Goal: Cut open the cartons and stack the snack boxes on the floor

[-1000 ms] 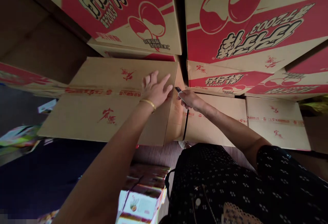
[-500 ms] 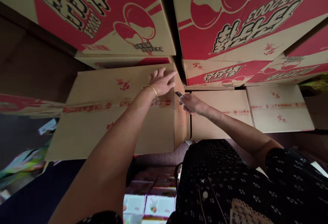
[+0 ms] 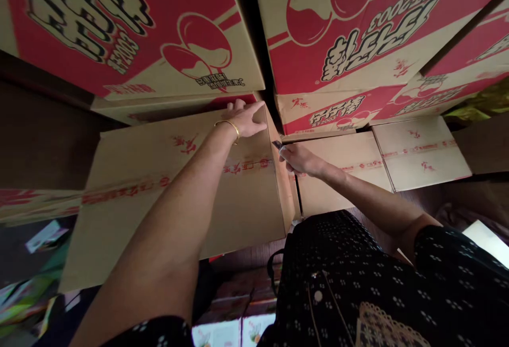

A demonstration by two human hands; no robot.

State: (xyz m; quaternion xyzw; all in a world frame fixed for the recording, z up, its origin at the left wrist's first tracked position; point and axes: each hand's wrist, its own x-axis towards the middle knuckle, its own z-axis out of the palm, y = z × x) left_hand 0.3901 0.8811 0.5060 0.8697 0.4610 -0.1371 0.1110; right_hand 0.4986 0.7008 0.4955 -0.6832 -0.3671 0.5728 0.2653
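My left hand (image 3: 242, 118) lies flat, fingers stretched out, on the far right corner of a large brown cardboard box (image 3: 159, 204) sealed with red printed tape (image 3: 246, 167). A gold bangle circles that wrist. My right hand (image 3: 298, 157) is closed round a small cutter (image 3: 277, 145), whose blade tip points at the box's right top edge, close to the tape's end. The blade's contact with the box is too small to judge.
Red-and-tan printed cartons (image 3: 350, 24) are stacked above and behind. Two more taped brown boxes (image 3: 421, 151) sit to the right. Small colourful packs (image 3: 222, 331) lie on the floor below, and a dark gap runs between the stacks.
My left hand has slid further up the box top to its far corner. The view has tilted, so the box looks larger. My right hand with the cutter stays at the box's right edge.
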